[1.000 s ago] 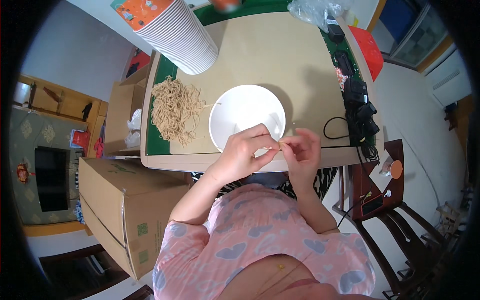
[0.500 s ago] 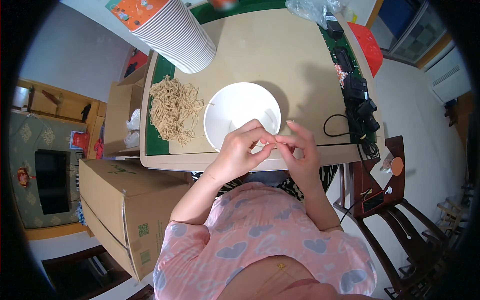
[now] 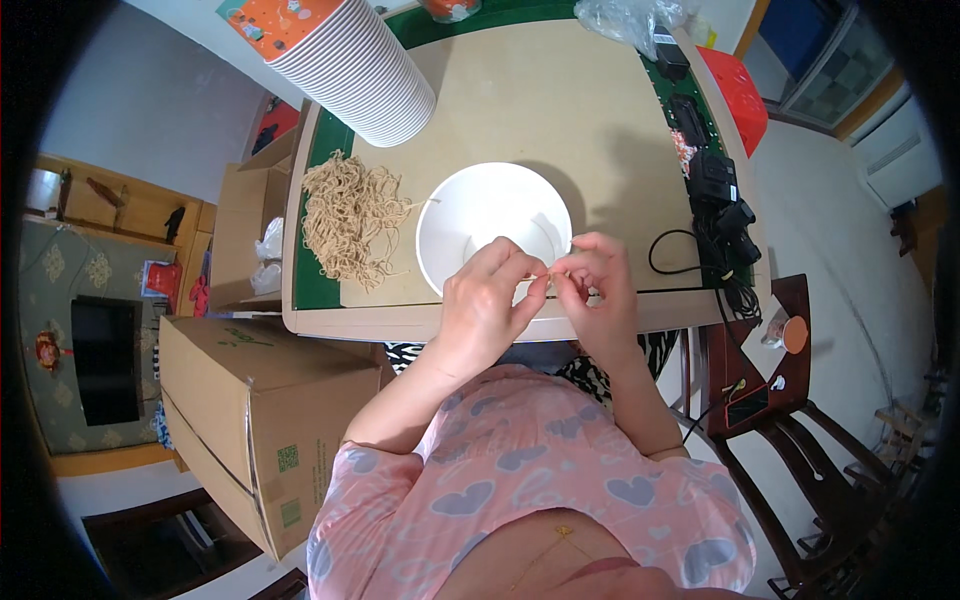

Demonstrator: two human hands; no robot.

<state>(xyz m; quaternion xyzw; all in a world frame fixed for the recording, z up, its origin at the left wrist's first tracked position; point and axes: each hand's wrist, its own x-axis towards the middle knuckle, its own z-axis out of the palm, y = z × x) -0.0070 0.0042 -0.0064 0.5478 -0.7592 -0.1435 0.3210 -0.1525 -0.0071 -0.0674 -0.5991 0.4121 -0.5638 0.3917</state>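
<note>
A white round paper bucket [image 3: 494, 215] stands on the table with its open mouth facing up. Over its near rim, my left hand [image 3: 492, 300] and my right hand [image 3: 602, 290] meet fingertip to fingertip. Both are closed in a pinch on what looks like a thin tan cord [image 3: 551, 275], mostly hidden by the fingers. Left of the bucket lies a loose, tangled pile of tan cords [image 3: 350, 220]. One short cord end [image 3: 430, 202] shows at the bucket's left rim.
A tall stack of nested paper buckets [image 3: 355, 75] leans at the back left. Black adapters and cables [image 3: 715, 190] line the right table edge, below a clear plastic bag [image 3: 625, 22]. Cardboard boxes [image 3: 265, 400] stand left of the table, a dark wooden chair [image 3: 800, 460] to the right.
The bucket has shifted slightly to the right. Both hands keep their pinch, with the right fingers curled in a little more. At the far edge, an orange-red object shows more fully.
</note>
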